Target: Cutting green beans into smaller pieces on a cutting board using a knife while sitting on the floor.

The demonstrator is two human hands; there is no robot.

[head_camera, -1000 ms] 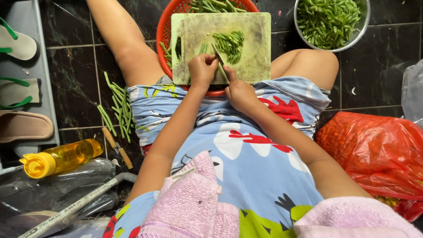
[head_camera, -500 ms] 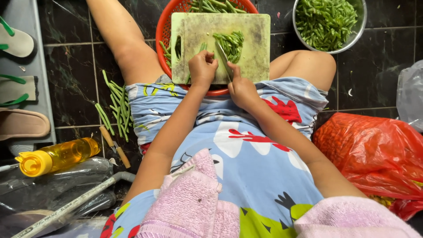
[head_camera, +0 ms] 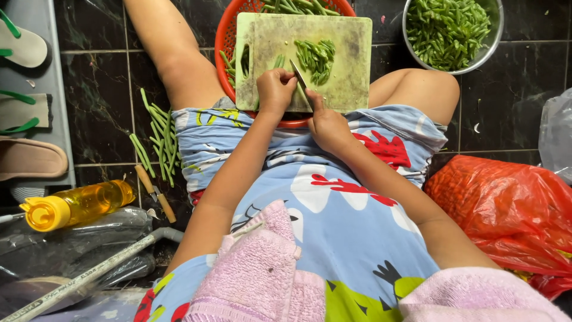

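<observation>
A worn pale green cutting board (head_camera: pixel 345 42) rests across a red plastic basket (head_camera: pixel 223 42) of green beans between my legs. My left hand (head_camera: pixel 275 90) is closed over a bunch of green beans (head_camera: pixel 279 61) at the board's near edge. Beside it, my right hand (head_camera: pixel 325 122) grips a knife (head_camera: pixel 300 76) whose blade points up onto the board next to the bunch. A heap of cut bean pieces (head_camera: pixel 317 58) lies on the board just beyond the blade.
A metal bowl (head_camera: pixel 492 48) full of cut beans stands at the upper right. Loose long beans (head_camera: pixel 156 143) and a small wooden-handled knife (head_camera: pixel 155 194) lie on the dark tiles at left, near a yellow bottle (head_camera: pixel 74 204) and sandals (head_camera: pixel 24 113). An orange-red plastic bag (head_camera: pixel 506 209) sits at right.
My hands have stayed at the board's near edge; the knife blade has shifted slightly against the bunch, and the pile of cut pieces sits a little farther right.
</observation>
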